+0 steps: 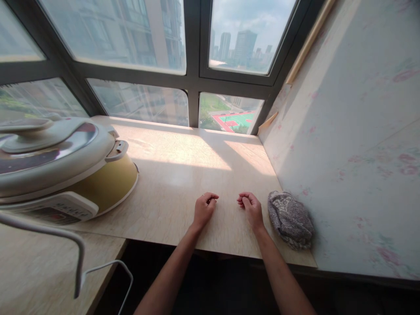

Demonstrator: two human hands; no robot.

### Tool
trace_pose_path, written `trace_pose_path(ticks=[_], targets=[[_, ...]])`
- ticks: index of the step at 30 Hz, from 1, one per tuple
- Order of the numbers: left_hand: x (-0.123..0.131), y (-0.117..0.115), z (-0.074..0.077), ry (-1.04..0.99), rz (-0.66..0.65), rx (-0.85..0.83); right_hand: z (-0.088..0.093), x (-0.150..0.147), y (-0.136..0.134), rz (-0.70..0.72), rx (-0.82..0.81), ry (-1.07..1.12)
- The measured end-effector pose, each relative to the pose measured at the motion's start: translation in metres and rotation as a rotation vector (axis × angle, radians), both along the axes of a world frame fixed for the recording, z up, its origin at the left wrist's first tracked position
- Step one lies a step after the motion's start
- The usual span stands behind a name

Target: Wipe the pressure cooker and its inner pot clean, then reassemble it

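My left hand [205,208] rests on the pale wood-patterned counter [164,192], its fingers curled in and the thumb against them. A short gap to the right, my right hand [250,206] lies on the same surface, loosely closed with the fingers bent toward the left hand. I see nothing held in either one. Nearest to the right hand is a bundled grey knitted cloth [290,220], lying between the right wrist and the wall.
A large yellow-and-white electric cooker [113,188] with a lid stands at the left. White metal rods [78,258] stick out in front of it at lower left. Dark-framed windows [193,78] rise behind the counter. A flowered wall [357,144] bounds the right side.
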State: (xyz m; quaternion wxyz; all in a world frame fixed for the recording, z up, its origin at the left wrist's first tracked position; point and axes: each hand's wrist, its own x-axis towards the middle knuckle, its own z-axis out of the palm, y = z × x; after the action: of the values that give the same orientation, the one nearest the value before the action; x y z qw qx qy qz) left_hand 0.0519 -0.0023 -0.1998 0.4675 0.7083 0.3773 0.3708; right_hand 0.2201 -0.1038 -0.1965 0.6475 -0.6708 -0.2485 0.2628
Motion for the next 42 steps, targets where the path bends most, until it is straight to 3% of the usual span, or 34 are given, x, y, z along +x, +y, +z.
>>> trace_pose_path(ticks=[42], targets=[[-0.0042, -0.0025, 0.0063, -0.049, 0.007, -0.050, 0.0017, -0.0008, -0.0002, 0.012, -0.012, -0.026]])
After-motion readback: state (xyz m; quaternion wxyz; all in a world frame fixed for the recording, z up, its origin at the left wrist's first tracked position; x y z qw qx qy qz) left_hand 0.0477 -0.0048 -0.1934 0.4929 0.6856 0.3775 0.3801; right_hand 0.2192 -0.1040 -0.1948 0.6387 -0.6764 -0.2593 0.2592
